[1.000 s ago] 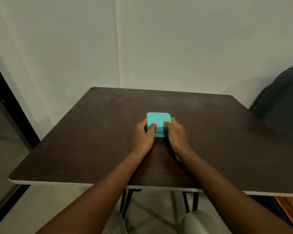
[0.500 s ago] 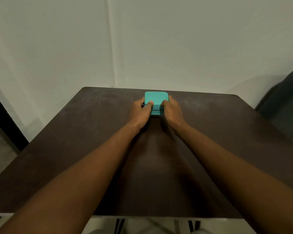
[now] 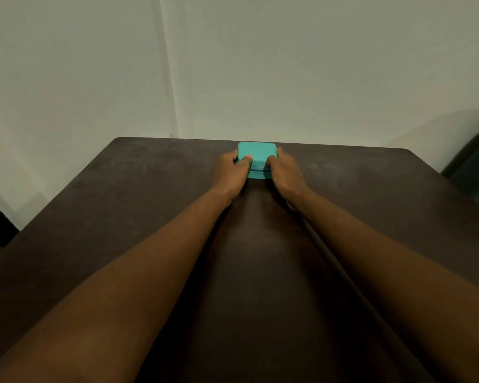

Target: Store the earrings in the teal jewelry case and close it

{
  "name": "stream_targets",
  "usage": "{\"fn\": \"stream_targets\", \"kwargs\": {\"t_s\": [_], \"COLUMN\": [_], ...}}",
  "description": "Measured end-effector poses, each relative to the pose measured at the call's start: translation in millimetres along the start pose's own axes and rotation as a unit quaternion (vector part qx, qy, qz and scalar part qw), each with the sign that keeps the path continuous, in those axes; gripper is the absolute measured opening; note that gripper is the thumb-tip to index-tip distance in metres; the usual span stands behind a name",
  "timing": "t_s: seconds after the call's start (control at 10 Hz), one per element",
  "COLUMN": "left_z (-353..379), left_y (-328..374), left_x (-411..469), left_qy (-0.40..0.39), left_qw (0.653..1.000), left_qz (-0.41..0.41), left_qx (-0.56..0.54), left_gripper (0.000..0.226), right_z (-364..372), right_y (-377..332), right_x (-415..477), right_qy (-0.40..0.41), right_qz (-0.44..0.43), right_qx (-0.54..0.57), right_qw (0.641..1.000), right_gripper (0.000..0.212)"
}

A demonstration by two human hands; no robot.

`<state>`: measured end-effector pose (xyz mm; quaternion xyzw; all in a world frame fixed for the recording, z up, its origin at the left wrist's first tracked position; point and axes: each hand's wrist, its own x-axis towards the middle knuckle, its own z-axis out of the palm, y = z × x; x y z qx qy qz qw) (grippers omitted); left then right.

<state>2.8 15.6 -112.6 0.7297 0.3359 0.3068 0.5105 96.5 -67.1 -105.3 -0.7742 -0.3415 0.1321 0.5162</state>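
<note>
With its lid down and no earrings in sight, the teal jewelry case (image 3: 257,159) is gripped from both sides at the far edge of the dark table (image 3: 122,205), seemingly to steady it. The left hand (image 3: 231,171) and right hand (image 3: 283,172) are clasped on it, thumbs on the lid, arms stretched forward.
</note>
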Motion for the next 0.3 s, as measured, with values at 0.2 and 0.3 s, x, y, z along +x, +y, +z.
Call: {"fn": "stream_targets", "kwargs": {"t_s": [0.2,0.3], "left_z": [-5,-12], "left_y": [20,32], "left_x": [-22,-40], "left_qy": [0.021,0.036], "left_qw": [0.996,0.98], "left_qz": [0.017,0.086], "left_qx": [0.081,0.178], "left_gripper": [0.049,0.059], "right_z": [-11,-17], "right_y": [-6,-10], "right_x": [-17,-33], "right_qy": [-0.002,-0.01], "right_qz": [-0.04,-0.1], "right_qx": [-0.032,-0.116], "right_qw": [0.999,0.988], "right_gripper": [0.04,0.057]}}
